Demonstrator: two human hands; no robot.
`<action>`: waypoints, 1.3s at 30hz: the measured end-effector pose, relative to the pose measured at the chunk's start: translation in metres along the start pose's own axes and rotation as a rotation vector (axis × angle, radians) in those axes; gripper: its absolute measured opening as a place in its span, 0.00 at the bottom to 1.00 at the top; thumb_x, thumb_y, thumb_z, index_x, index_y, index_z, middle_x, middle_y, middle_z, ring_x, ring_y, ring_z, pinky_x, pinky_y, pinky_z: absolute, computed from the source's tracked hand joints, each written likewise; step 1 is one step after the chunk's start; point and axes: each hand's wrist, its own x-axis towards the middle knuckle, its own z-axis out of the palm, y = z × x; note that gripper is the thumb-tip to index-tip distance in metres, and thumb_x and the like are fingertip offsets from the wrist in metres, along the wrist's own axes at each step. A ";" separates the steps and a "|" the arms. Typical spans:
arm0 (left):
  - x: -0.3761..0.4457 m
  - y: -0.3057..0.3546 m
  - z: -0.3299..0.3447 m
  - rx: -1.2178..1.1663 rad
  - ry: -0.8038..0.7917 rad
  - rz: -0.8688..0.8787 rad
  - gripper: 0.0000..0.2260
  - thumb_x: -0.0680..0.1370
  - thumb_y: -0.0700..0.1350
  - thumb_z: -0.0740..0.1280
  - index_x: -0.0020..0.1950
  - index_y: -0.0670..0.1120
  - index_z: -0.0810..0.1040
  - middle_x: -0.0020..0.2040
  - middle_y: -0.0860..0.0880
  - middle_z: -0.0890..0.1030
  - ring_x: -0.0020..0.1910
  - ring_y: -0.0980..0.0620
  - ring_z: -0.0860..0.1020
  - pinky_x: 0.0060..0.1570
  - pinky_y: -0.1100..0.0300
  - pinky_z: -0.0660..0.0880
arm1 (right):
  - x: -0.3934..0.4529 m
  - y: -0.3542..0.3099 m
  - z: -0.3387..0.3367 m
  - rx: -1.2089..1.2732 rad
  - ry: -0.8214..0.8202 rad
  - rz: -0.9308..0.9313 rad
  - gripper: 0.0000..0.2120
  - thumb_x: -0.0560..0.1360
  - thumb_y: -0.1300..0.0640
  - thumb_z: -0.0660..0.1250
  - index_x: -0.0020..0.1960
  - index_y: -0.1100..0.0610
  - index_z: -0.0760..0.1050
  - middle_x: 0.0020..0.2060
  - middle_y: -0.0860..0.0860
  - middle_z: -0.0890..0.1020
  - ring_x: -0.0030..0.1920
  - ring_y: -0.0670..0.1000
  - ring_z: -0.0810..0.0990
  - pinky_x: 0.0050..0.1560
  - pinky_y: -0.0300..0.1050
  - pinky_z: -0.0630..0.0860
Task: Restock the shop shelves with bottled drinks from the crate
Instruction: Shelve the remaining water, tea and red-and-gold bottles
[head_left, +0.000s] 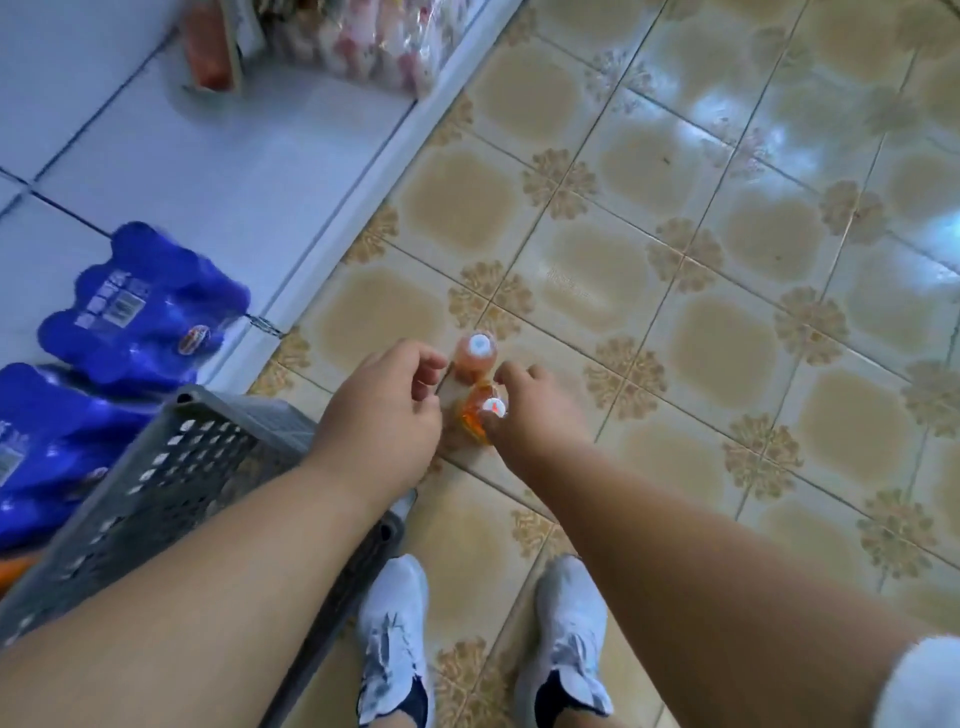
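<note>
Two small bottles of orange drink with white caps are over the tiled floor, between my hands. My left hand (384, 410) curls its thumb and fingers against the left side of the farther bottle (475, 356), which is upright. My right hand (530, 410) grips the nearer bottle (480, 421) just below its cap, and this bottle tilts. The grey perforated crate (208, 452) is under my left forearm; what it holds is hidden.
A low white shelf (208, 171) runs along the left. On it lie blue shrink-wrapped packs (145, 312), with pink-wrapped packs (363, 41) and a box farther back. The patterned floor tiles (701, 260) stretch to the right. My white shoes (395, 634) are at the bottom.
</note>
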 end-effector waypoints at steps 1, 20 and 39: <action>0.010 -0.014 0.015 -0.005 -0.006 -0.010 0.14 0.78 0.40 0.67 0.57 0.59 0.74 0.52 0.56 0.78 0.49 0.60 0.77 0.51 0.62 0.72 | 0.017 0.010 0.020 -0.025 -0.055 0.015 0.19 0.78 0.47 0.65 0.68 0.47 0.67 0.52 0.52 0.73 0.53 0.58 0.78 0.44 0.46 0.68; -0.007 0.015 -0.046 -0.144 -0.262 -0.142 0.52 0.58 0.57 0.85 0.76 0.64 0.60 0.69 0.62 0.72 0.69 0.56 0.71 0.57 0.62 0.67 | -0.057 -0.073 -0.136 0.262 0.178 -0.160 0.15 0.74 0.43 0.72 0.39 0.52 0.72 0.30 0.46 0.75 0.27 0.45 0.71 0.21 0.33 0.65; -0.224 0.362 -0.320 -0.897 0.068 0.052 0.41 0.50 0.82 0.69 0.55 0.59 0.75 0.49 0.51 0.86 0.47 0.48 0.86 0.50 0.41 0.82 | -0.314 -0.229 -0.443 1.312 0.031 -0.254 0.39 0.67 0.26 0.60 0.63 0.55 0.79 0.57 0.61 0.84 0.59 0.62 0.83 0.61 0.64 0.77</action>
